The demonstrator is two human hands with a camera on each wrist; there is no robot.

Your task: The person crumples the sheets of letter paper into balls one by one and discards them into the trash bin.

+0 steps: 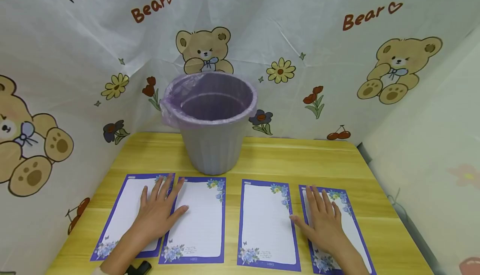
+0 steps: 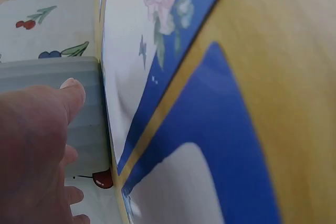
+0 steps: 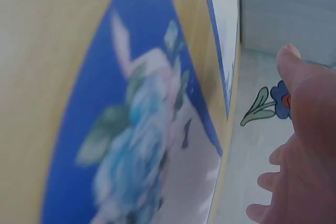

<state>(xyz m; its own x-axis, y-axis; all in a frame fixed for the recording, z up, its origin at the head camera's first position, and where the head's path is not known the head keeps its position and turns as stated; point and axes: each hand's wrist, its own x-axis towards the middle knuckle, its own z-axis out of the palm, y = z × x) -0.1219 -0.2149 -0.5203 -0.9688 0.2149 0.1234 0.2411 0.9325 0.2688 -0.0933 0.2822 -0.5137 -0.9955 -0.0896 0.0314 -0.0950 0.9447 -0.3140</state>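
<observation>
Four-cornered sheets of lined writing paper, purple-bordered with blue flowers, lie in a row on the table. My left hand (image 1: 156, 212), fingers spread and fairly straight, is over the far-left sheet (image 1: 125, 206); its thumb reaches across the second sheet (image 1: 200, 221). Over the far-right sheet (image 1: 354, 235) is my right hand (image 1: 322, 227), palm down, its thumb extending to the right edge of the third sheet (image 1: 266, 225). Both wrist views show the left hand (image 2: 37, 140) and right hand (image 3: 310, 140) with extended thumbs and nothing gripped.
Behind the sheets stands a grey bin (image 1: 213, 150) with a thin purple liner (image 1: 170, 104) folded over its rim. The wooden table (image 1: 300, 158) is bordered by a white cloth (image 1: 240, 0) printed with bears and flowers. A black object (image 1: 139, 268) is beside the left wrist.
</observation>
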